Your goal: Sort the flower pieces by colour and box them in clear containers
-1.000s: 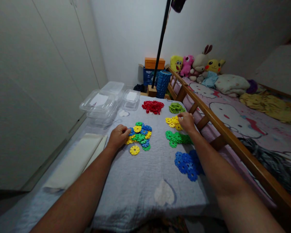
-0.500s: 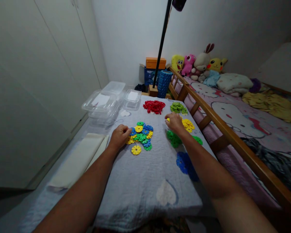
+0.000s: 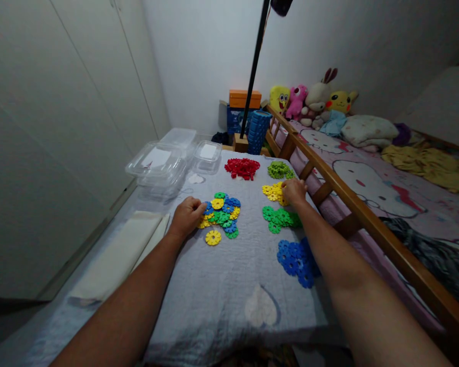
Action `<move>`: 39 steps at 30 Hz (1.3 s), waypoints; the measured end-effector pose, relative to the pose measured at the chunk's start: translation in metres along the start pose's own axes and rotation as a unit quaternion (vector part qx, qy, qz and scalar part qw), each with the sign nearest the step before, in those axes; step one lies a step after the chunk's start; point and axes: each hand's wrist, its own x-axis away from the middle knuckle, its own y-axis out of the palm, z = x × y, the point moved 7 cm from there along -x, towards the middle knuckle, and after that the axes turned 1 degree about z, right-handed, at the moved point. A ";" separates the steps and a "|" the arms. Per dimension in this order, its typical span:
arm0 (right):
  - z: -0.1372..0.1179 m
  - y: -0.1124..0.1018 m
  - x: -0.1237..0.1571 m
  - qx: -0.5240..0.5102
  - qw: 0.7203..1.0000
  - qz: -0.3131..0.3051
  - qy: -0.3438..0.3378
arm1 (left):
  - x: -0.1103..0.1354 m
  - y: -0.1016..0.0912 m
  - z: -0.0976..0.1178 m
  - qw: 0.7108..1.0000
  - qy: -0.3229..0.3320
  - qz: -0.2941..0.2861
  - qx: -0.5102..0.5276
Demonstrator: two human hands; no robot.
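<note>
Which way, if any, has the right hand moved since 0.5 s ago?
Yes: the right hand shifted rightward, toward the wooden bed rail.

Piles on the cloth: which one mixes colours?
The mixed pile at the left hand: blue, yellow and green together; the others each show one colour.

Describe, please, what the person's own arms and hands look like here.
The left hand and right hand are bare, with no gloves or rings visible. The left forearm and right forearm are bare too: no sleeve, watch or bracelet shows. Finer details are too small to judge.
</note>
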 end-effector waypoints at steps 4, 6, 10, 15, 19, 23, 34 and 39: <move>0.003 -0.005 -0.004 -0.013 0.999 0.031 0.003 | 0.001 0.000 0.000 1.000 -0.003 0.002 -0.001; 0.007 -0.008 -0.009 -0.030 0.998 0.047 0.012 | 0.001 0.000 0.000 1.000 -0.003 0.002 0.001; 0.021 -0.006 -0.021 -0.095 0.993 0.031 0.066 | 0.000 0.000 0.001 1.000 -0.005 0.001 0.005; 0.027 0.000 -0.030 -0.111 0.988 0.023 0.102 | 0.001 0.000 0.000 1.000 -0.010 -0.001 0.010; 0.025 0.003 -0.027 -0.110 0.988 0.020 0.109 | 0.001 -0.001 0.000 1.000 -0.009 -0.001 0.008; 0.027 -0.001 -0.022 -0.102 0.987 0.028 0.117 | 0.002 -0.001 0.001 1.000 -0.006 0.000 0.009; -0.042 -0.038 -0.001 -0.134 0.989 0.043 -0.055 | 0.001 0.000 -0.001 1.000 -0.009 0.002 0.007; -0.120 -0.015 0.049 -0.201 0.931 -0.127 -0.275 | 0.001 -0.002 0.000 1.000 -0.006 0.009 0.002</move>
